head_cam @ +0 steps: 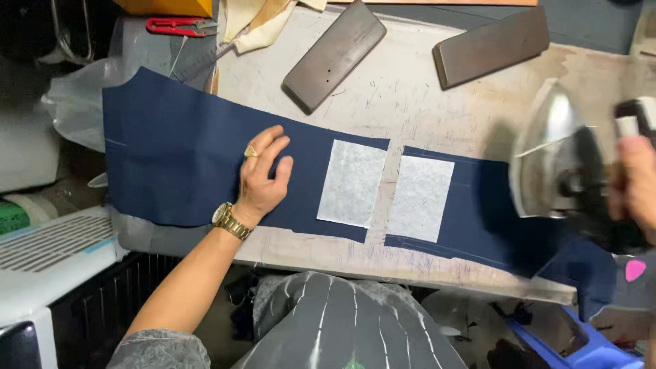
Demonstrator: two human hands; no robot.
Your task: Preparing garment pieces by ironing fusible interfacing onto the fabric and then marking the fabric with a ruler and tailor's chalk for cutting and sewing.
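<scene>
Two navy fabric panels (pixel 184 171) flat on table (pixel 424 102), each with white interfacing patch (pixel 352 182). Soft, limp, light; pin flat near edge. Left hand (pixel 263 179) spread open, pressing. Right hand (pixel 632 184) clenched on iron (pixel 557 160); heavy.

Light falls from above onto the pale work table (pixel 424 96), which shows bright and evenly lit, its pen marks crisp. The two white rectangles (pixel 352 182) on the dark blue cloth (pixel 178 164) look almost overexposed. The left hand (pixel 263 174) is sharp and casts a soft, short shadow on the cloth. The iron (pixel 553 160) is heavily motion-blurred, its metal sole carrying a milky glare, and the right hand (pixel 635 188) on it smears into the frame edge. A dim shadow lies beneath the iron. The corners, especially the upper and lower left, sink into darkness with little detail.
</scene>
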